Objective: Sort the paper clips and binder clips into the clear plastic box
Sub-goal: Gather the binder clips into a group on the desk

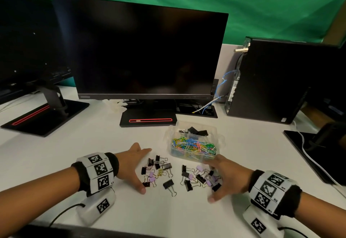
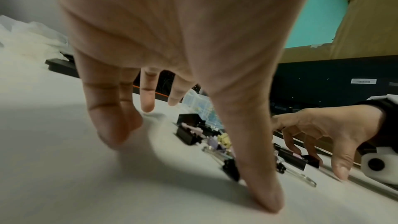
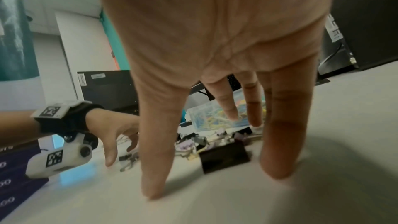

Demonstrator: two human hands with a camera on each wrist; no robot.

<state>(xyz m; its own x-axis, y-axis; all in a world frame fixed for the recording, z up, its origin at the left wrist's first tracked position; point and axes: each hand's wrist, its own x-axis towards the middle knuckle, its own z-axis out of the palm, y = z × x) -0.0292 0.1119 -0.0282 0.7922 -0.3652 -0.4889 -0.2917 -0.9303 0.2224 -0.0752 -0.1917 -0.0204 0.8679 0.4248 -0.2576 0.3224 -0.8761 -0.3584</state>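
Note:
The clear plastic box [image 1: 217, 135] stands on the white desk, with coloured paper clips [image 1: 194, 145] in its near part and black binder clips [image 1: 196, 131] in its far part. In front of it two loose heaps of black, lilac and yellow binder clips lie on the desk, a left heap [image 1: 157, 170] and a right heap [image 1: 198, 178]. My left hand [image 1: 137, 167] lies spread at the left edge of the left heap, thumb tip on the desk. My right hand [image 1: 222, 179] is spread at the right edge of the right heap, a black binder clip [image 3: 224, 157] between thumb and fingers. Neither hand holds anything.
A dark monitor [image 1: 142, 50] on a black base [image 1: 148, 120] stands behind the clips. A second monitor base [image 1: 45, 118] is at the left, a black computer tower [image 1: 280, 80] with cables at the right, another black base [image 1: 309, 151] at the far right.

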